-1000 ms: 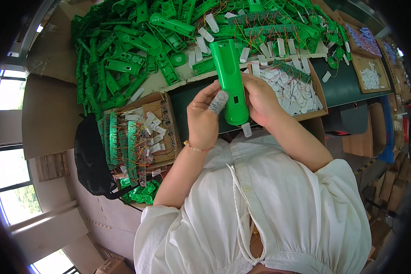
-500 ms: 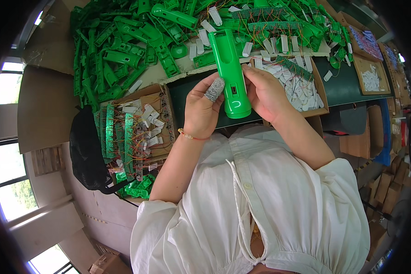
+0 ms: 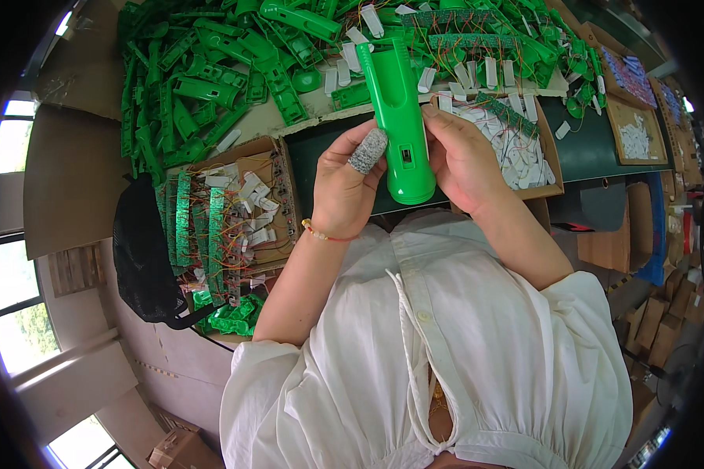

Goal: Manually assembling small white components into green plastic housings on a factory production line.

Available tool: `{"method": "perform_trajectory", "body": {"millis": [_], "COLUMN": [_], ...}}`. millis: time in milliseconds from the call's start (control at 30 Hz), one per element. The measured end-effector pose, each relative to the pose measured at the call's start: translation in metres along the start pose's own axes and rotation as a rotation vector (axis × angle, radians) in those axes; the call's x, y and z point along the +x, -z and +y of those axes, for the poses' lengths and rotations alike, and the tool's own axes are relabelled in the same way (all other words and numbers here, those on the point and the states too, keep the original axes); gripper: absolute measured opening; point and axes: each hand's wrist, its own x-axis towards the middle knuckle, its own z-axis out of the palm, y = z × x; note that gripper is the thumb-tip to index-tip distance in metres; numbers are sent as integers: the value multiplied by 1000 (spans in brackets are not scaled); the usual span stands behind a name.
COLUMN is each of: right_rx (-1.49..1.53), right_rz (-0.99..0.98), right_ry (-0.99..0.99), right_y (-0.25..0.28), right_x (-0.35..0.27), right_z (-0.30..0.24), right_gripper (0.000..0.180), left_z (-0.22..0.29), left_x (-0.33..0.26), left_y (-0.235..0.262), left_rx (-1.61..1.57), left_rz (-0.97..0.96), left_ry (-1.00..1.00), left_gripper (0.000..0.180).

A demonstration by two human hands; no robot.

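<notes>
Both my hands hold a long bright green plastic housing (image 3: 397, 117) upright over the table edge. My left hand (image 3: 344, 191) grips its lower left side, and a grey fabric cot on the thumb (image 3: 368, 151) presses beside a small dark slot in the housing. My right hand (image 3: 463, 160) wraps its right side, fingers behind it. A thin bead bracelet (image 3: 321, 232) circles my left wrist.
A heap of green plastic shells (image 3: 211, 78) covers the far table. A cardboard tray (image 3: 281, 168) at left holds green circuit strips and white parts. Another tray (image 3: 551, 156) at right holds white pieces. A black bag (image 3: 141, 258) hangs at left. Stacked cardboard boxes (image 3: 649, 320) stand at right.
The green housing has been lifted and turned more upright. My left thumb moved onto its front beside the dark slot.
</notes>
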Motion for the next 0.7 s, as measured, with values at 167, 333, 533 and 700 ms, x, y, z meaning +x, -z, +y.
{"method": "perform_trajectory", "body": {"millis": [167,333,533,700], "right_rx": [-2,11,-309,-565], "right_rz": [-8,4,75,37], "right_ry": [-10,-13,112,197], "right_y": [3,2,2,13], "right_x": [0,1,5,11], "right_z": [2,4,11,19], "right_gripper": [27,28,27,13], "left_z": [0,-1,-8,-21], "left_x": [0,1,3,10], "left_y": [2,3,1,8], "left_rx": [-18,-40,88,174], "left_rz": [-20,6,59,171], "left_ry": [9,5,120,129], "left_gripper": [22,21,28,29]}}
